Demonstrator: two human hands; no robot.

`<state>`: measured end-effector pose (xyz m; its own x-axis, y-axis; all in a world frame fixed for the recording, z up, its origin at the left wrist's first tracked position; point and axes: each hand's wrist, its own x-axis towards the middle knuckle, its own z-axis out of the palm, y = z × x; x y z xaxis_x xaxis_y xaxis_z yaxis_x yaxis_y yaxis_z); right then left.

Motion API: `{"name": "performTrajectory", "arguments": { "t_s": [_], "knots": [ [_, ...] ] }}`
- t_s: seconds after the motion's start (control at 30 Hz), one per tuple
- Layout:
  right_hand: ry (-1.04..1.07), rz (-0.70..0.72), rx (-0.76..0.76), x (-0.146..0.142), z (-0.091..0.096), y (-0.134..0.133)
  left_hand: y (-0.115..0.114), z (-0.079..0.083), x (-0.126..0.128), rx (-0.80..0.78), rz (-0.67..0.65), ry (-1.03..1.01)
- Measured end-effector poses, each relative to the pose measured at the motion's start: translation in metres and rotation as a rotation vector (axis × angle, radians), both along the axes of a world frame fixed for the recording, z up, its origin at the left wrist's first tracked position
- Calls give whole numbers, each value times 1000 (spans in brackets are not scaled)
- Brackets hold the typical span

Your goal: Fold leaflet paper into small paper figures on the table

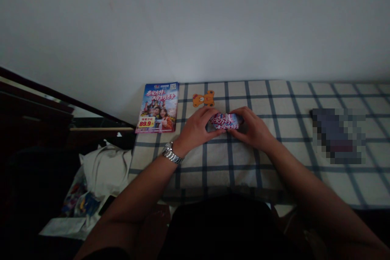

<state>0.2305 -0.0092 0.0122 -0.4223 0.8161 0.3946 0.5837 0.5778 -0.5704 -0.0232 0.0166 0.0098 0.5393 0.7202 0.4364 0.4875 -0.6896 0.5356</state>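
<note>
Both hands grip a small folded flyer (pixel 224 122), printed in purple-blue and pink with large white Chinese lettering. At its left end, the thumb and fingers of my left hand (pixel 199 126) pinch it; a silver watch (pixel 172 153) circles that wrist. My right hand (pixel 254 130) closes on the opposite end, thumb along the near edge and fingers along the far one. The folded piece is just above or on the checked cloth; which one I cannot tell. A matching flyer (pixel 160 107), perhaps a stack, lies flat to the left, marked 89.9.
A white cloth with dark checks (pixel 274 109) covers the surface against the pale wall (pixel 213 24). An orange bear-shaped piece (pixel 203 98) lies beyond my left hand. On the right is a blurred dark flat object (pixel 336 136). White bags (pixel 106 164) sit low on the left.
</note>
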Motion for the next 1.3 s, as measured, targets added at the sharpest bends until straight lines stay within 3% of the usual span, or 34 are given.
{"name": "performTrajectory", "arguments": {
  "t_s": [0.5, 0.93, 1.3],
  "knots": [
    [-6, -3, -9, 3, -1, 2, 0, -6, 0, -74, 20, -35],
    [-49, 2, -26, 8, -1, 2, -1, -1, 2, -62, -45, -65],
    [-28, -34, -16, 6, -1, 1, 0, -8, 1, -74, 2, -53]
  ]
}}
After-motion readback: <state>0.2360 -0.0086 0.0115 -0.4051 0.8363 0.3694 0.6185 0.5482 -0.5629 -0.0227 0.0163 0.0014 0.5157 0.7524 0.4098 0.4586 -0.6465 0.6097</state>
